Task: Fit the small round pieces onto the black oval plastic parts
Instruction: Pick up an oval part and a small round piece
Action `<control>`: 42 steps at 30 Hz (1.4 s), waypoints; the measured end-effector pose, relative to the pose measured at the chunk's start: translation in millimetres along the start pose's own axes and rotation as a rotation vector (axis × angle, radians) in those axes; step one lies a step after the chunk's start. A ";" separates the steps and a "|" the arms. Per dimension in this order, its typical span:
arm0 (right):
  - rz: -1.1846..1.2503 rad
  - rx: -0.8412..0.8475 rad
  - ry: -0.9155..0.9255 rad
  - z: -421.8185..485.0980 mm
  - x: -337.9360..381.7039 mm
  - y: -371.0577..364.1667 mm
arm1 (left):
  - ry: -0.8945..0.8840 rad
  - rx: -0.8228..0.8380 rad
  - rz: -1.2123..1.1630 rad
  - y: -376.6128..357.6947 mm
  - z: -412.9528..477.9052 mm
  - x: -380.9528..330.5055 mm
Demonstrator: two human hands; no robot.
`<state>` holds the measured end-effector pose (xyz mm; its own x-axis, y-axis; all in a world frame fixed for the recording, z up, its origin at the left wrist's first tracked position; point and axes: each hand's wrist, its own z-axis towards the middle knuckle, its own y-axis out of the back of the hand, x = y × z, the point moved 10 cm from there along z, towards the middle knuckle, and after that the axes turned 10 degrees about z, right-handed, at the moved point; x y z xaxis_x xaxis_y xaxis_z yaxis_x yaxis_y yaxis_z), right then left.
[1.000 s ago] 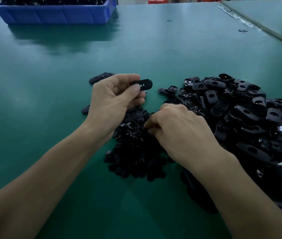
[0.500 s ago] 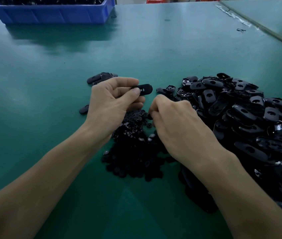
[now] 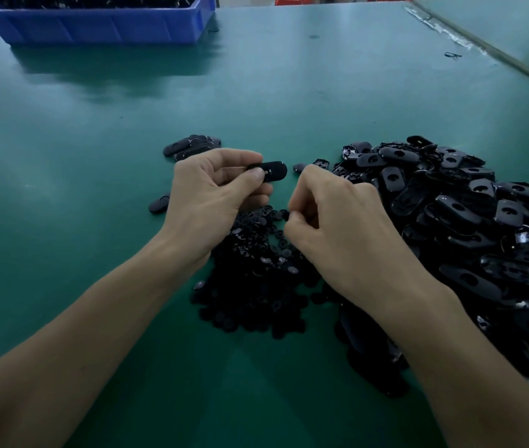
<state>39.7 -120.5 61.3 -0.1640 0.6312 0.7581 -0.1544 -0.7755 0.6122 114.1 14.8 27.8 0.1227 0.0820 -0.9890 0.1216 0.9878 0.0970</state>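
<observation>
One head-worn wide-angle view, facing forward and down over flat green tabletop (image 3: 88,147); left hand (image 3: 211,198), right hand (image 3: 340,224) close.

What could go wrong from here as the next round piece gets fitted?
1. The right hand seems to pinch a small round piece at its fingertips, barely visible; it could drop back into the pile of round pieces unnoticed.
2. The left hand pinches the oval part by one end only, so pressing may tilt it.
3. The right forearm passes over the heap of oval parts and could drag some into the round pieces.
</observation>
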 end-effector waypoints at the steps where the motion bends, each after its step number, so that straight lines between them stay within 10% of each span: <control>1: 0.006 -0.011 -0.001 0.1 -0.4 0.5 | -0.001 -0.001 0.000 -0.1 0.0 -0.1; 42: 0.329 -0.221 0.013 5.9 -20.9 26.9 | -0.180 0.065 0.204 -14.0 -7.5 -22.5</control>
<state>44.7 -154.7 63.2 -0.2518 0.3508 0.9020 -0.2976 -0.9149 0.2727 102.2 0.1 47.9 0.3233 0.2478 -0.9133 0.1390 0.9422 0.3048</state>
